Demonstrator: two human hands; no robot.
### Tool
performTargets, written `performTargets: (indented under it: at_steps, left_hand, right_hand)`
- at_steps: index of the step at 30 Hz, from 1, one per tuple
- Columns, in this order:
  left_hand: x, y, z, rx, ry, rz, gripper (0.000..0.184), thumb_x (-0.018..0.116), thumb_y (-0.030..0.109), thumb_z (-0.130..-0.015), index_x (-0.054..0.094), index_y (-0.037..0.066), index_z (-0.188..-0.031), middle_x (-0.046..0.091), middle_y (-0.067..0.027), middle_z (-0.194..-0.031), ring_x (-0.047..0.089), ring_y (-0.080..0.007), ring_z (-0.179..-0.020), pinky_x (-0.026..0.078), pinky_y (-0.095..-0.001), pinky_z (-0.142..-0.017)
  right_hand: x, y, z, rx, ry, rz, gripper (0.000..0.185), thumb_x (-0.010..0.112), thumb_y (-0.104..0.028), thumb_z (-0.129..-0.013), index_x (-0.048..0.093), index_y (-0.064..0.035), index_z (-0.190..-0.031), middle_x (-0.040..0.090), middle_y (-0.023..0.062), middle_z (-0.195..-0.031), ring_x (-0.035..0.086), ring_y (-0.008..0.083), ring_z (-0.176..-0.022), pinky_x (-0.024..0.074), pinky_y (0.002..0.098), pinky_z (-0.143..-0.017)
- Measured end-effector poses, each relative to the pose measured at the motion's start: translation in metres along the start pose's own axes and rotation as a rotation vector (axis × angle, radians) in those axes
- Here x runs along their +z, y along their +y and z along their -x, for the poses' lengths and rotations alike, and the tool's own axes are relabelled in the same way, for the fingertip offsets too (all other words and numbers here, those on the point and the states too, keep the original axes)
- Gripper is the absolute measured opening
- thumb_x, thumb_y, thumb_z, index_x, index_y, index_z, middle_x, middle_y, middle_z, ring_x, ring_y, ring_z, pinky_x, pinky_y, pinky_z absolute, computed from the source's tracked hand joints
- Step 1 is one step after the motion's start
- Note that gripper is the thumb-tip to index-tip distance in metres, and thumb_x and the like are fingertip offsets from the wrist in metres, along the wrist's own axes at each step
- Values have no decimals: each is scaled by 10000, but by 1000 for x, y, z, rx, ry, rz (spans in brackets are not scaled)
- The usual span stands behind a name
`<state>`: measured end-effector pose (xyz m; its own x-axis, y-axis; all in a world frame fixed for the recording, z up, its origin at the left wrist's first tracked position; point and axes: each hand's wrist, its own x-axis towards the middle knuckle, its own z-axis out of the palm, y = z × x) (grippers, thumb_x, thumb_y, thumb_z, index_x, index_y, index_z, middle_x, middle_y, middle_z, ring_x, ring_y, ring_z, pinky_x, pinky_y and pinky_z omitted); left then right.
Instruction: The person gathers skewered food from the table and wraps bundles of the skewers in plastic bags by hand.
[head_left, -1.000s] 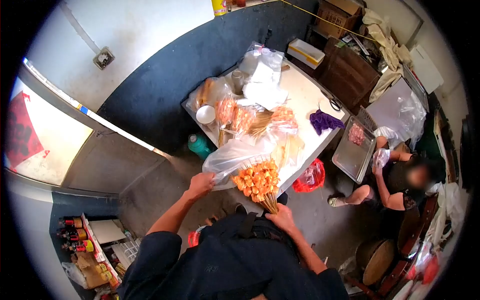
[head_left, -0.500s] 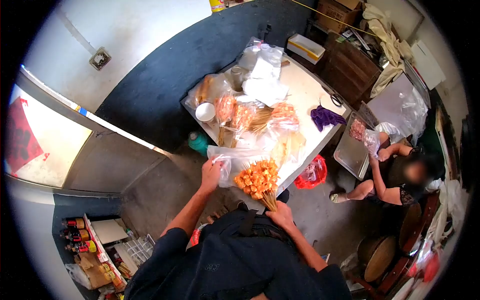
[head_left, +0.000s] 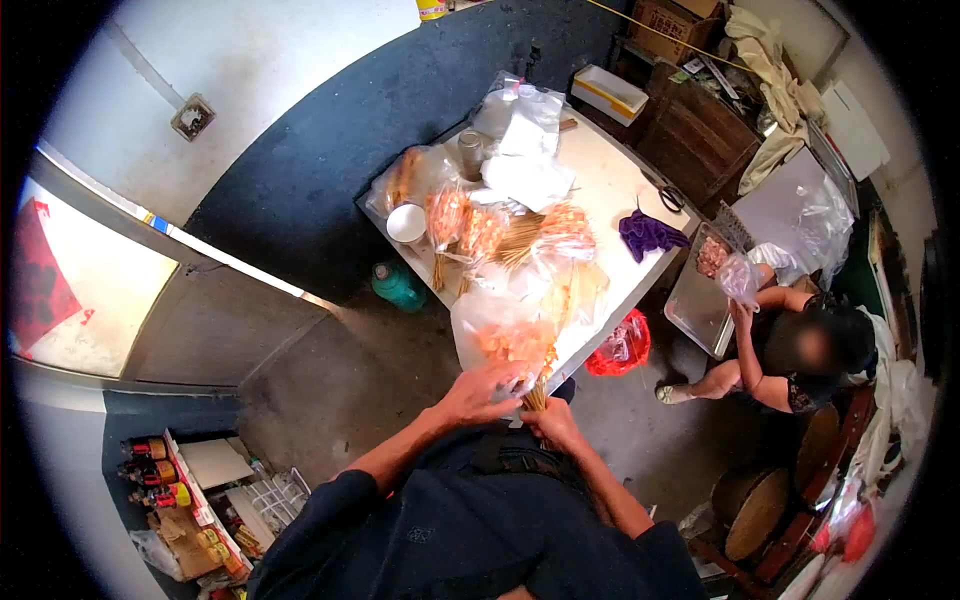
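Note:
My right hand (head_left: 554,422) is closed around the wooden sticks of a bunch of skewers (head_left: 537,396), held upright near the table's front edge. Orange food pieces at its top show through a clear plastic bag (head_left: 478,318), which now covers most of them. My left hand (head_left: 484,394) is at the bag's lower edge beside the skewers, its fingers bent on the plastic. Behind the bag, several bagged skewer bunches (head_left: 447,217) lie on the white table (head_left: 612,165). A white cup (head_left: 406,224) stands to their left.
A purple cloth (head_left: 652,235) and scissors (head_left: 671,198) lie at the table's right side. Below sits a red bag (head_left: 622,345) on the floor. At right a seated person (head_left: 790,345) handles a bag over a metal tray (head_left: 695,305). A teal bottle (head_left: 398,287) stands left of the table.
My left hand has moved right and down, bringing the plastic bag over the skewers' orange tops. My right hand still grips the sticks. The seated person's hands and bag have shifted slightly.

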<state>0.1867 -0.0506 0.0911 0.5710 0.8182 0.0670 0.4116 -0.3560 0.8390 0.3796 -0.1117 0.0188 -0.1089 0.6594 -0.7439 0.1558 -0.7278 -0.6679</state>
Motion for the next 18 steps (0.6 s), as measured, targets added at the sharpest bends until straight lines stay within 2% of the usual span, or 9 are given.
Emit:
performTargets:
  at_steps: [2, 4, 6, 11, 12, 14, 15, 16, 18]
  left_hand:
    - [-5, -4, 5, 99, 124, -11, 348, 605, 79, -797, 537, 52, -1136, 577, -130, -1018, 594, -267, -876, 476, -340, -775]
    - [-8, -29, 11, -72, 538, 126, 352, 584, 23, -772, 520, 37, -1118, 562, -92, -954, 572, -213, -839, 469, -304, -742]
    - [-17, -49, 15, -302, 729, 74, 320, 546, -10, -739, 530, 40, -1055, 545, -105, -978, 566, -228, -813, 473, -303, -704]
    - [-4, -112, 15, -334, 408, -37, 759, 697, 233, -636, 390, 33, -1300, 433, -150, -1262, 488, -282, -1116, 406, -374, -945]
    - [-5, -107, 9, -330, 417, -33, 759, 697, 233, -636, 390, 33, -1300, 433, -150, -1262, 488, -282, -1116, 406, -374, -945]
    - [-13, -80, -9, -329, 340, -143, 726, 699, 258, -656, 403, 43, -1283, 417, -145, -1292, 455, -292, -1150, 385, -372, -959]
    - [-17, -71, -17, -278, 402, -139, 539, 680, 258, -691, 526, 48, -1163, 536, -151, -1164, 524, -321, -1046, 435, -378, -872]
    - [-18, -78, -21, -275, 409, -137, 539, 680, 258, -691, 526, 48, -1163, 536, -151, -1164, 524, -321, -1046, 435, -378, -872]
    - [-20, -93, -29, -330, 535, -40, 302, 653, 228, -721, 625, 51, -965, 619, -155, -912, 580, -350, -888, 466, -393, -749]
  right_hand:
    - [0, -1, 0, 16, -12, -65, 111, 658, -59, -758, 553, -24, -752, 516, 33, -588, 436, 97, -419, 329, 263, -366]
    - [-2, 3, -1, 30, -23, -131, 123, 653, -51, -766, 534, -27, -745, 497, 30, -578, 425, 100, -417, 324, 262, -365]
    - [-7, 6, -4, 40, -101, -308, 175, 672, -73, -768, 517, -24, -832, 480, 23, -564, 414, 102, -391, 342, 273, -369]
    - [-13, -32, 21, 96, -241, -438, 154, 637, -70, -797, 500, -23, -851, 460, 22, -582, 367, 84, -370, 350, 272, -383]
    - [-14, -38, 23, 99, -301, -510, 135, 621, -70, -808, 501, -25, -851, 455, 18, -581, 357, 78, -365, 352, 273, -388]
    - [-15, -46, 27, 91, -348, -532, 119, 610, -68, -816, 504, -29, -851, 444, 10, -570, 349, 75, -362, 350, 271, -391]
    - [-15, -50, 29, 85, -397, -562, 102, 599, -65, -823, 506, -33, -851, 434, 1, -560, 340, 72, -359, 348, 269, -394]
    - [-14, -54, 32, 81, -396, -555, 102, 599, -65, -823, 506, -33, -851, 434, 1, -560, 340, 72, -359, 348, 269, -394]
    - [-12, -61, 38, 60, -437, -559, 95, 594, -74, -829, 510, -36, -854, 429, -5, -551, 335, 68, -356, 343, 265, -393]
